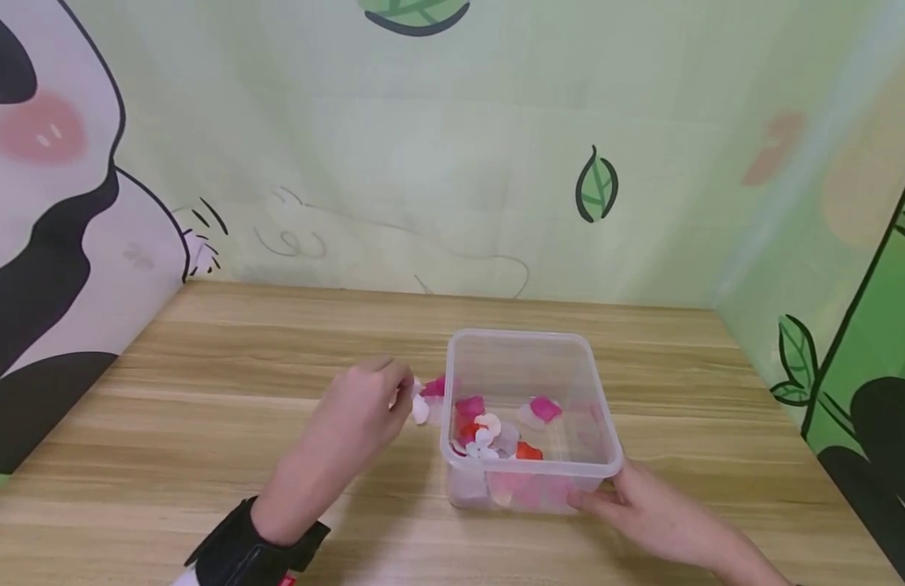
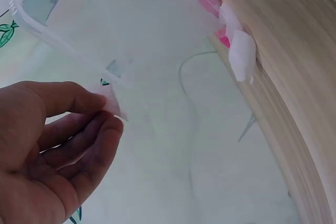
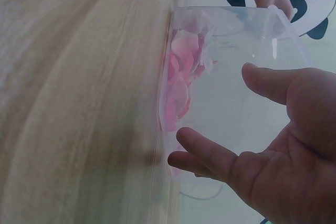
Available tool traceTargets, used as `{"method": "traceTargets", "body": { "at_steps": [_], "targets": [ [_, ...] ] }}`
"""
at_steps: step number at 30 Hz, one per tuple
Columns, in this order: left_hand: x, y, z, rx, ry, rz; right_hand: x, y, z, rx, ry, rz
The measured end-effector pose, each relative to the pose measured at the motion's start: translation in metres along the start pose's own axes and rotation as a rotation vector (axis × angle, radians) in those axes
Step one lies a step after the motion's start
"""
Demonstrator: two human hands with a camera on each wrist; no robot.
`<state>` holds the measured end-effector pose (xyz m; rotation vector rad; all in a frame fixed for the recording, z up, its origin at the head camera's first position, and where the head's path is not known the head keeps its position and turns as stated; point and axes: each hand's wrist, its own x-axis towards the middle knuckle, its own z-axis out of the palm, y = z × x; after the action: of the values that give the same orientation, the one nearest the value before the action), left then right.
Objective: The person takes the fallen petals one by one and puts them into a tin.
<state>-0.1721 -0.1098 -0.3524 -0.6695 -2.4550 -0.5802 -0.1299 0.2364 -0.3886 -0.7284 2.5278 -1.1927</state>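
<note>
A clear plastic box (image 1: 533, 468) stands on the wooden table with red, pink, magenta and white petals (image 1: 544, 408) inside, mostly toward its left side. My left hand (image 1: 365, 407) is raised just left of the box. Between thumb and fingertips it pinches a pale pink petal (image 2: 111, 100), seen best in the left wrist view. A white petal (image 1: 420, 409) and a magenta petal (image 1: 434, 387) lie on the table against the box's left side. At the near right corner, my right hand (image 1: 665, 517) rests along the box with thumb and fingers spread.
The wooden table (image 1: 277, 325) reaches back to a pale green printed backdrop (image 1: 423, 163). A panda print (image 1: 50, 203) covers the left wall, and green leaf shapes (image 1: 795, 358) mark the right one. A black band (image 1: 255, 545) circles the left wrist.
</note>
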Motion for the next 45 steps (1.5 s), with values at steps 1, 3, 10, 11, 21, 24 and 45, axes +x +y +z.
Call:
{"method": "traceTargets", "body": {
  "at_steps": [1, 3, 10, 11, 21, 24, 45],
  "targets": [
    [0.000, 0.001, 0.000, -0.008, 0.018, 0.007, 0.000, 0.000, 0.000, 0.002, -0.002, -0.001],
    [0.000, 0.004, 0.000, -0.025, 0.062, 0.027, 0.000, 0.001, 0.000, 0.006, -0.005, -0.002],
    [0.001, 0.023, -0.003, -0.135, 0.217, 0.149, 0.001, 0.002, 0.001, 0.009, 0.005, -0.022],
    [0.001, 0.026, -0.004, -0.158, 0.223, 0.166, 0.001, 0.002, 0.001, 0.008, 0.006, -0.024],
    [0.000, 0.037, -0.001, -0.211, 0.199, 0.204, 0.001, 0.002, 0.001, 0.008, 0.006, -0.029],
    [0.002, 0.031, -0.001, -0.210, 0.198, 0.162, 0.001, 0.002, 0.001, 0.003, 0.009, -0.035],
    [-0.002, -0.037, 0.045, -0.055, -0.425, -0.014, 0.000, 0.003, 0.000, -0.016, 0.021, -0.069]
  ]
}}
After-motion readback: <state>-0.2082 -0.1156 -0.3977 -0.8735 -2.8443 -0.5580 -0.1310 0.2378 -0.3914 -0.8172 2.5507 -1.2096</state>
